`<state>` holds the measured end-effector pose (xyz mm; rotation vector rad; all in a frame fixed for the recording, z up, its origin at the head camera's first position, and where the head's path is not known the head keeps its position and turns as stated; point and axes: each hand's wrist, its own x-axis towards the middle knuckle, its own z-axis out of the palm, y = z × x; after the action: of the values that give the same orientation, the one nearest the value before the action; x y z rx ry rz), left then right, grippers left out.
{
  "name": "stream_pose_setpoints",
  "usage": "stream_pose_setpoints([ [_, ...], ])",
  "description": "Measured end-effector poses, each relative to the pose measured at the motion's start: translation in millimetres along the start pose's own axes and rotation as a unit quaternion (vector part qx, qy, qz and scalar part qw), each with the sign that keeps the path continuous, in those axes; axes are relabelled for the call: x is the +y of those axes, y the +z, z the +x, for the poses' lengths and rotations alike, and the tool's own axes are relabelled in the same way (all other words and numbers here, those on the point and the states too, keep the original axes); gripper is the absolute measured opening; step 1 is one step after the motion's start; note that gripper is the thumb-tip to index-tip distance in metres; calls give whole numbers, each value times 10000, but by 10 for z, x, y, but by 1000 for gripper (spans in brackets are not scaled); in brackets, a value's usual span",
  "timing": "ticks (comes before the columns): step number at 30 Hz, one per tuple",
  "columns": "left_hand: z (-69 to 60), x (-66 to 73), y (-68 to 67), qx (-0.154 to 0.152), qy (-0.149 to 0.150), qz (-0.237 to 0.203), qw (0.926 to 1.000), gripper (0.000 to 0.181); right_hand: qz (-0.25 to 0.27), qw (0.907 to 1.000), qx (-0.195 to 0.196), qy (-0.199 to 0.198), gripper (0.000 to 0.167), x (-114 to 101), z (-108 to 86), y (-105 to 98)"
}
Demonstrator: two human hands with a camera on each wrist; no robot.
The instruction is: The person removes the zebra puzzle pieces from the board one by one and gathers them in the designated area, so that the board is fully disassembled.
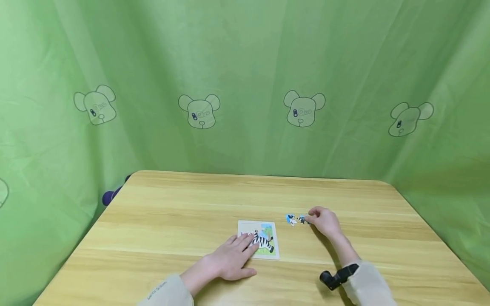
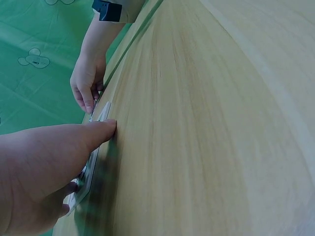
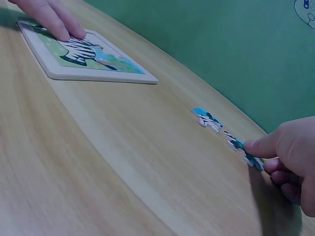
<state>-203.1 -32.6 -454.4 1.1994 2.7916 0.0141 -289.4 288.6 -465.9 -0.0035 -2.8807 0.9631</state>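
A square zebra jigsaw in a white frame point(image 1: 276, 250) lies flat on the table. My left hand point(image 1: 234, 260) rests on the frame's left part, fingers stretched over the picture and hiding some of it. Its thumb point(image 2: 101, 132) reaches past the frame's near edge. To the right of the frame, my right hand point(image 1: 325, 222) pinches a blue and black-and-white puzzle piece point(image 3: 237, 143) at the tabletop between thumb and fingers. Just left of that one lies another loose puzzle piece point(image 3: 207, 120), a small space apart. The right fingertips partly cover the pinched piece.
A light wooden table point(image 1: 172, 204) carries everything. Green curtains point(image 1: 245, 148) printed with mouse faces surround its back and sides. A purple object point(image 1: 111, 196) shows beyond the left edge. A black wrist device point(image 1: 338, 276) is strapped on the right forearm.
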Motion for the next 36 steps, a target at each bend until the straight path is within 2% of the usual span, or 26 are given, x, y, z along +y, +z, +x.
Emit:
stream_pose_setpoints([
  [4, 5, -3, -16, 2, 0, -3, 10000, 70, 76, 9999, 81, -103, 34, -38, 0, 1],
  [9, 14, -19, -1, 43, 23, 32, 10000, 71, 268, 9987, 85, -420, 37, -205, -33, 40],
  [18, 82, 38, -12, 56, 100, 201, 9997, 71, 534, 9944, -78, -903, 35, -567, -166, 276],
  [27, 145, 116, -36, -56, 147, 220, 9996, 71, 262, 9897, -258, -1381, 32, -761, -307, 521],
  [36, 158, 140, -44, -126, 133, 228, 9996, 71, -360, 9878, -162, -1505, 29, -830, -382, 587],
])
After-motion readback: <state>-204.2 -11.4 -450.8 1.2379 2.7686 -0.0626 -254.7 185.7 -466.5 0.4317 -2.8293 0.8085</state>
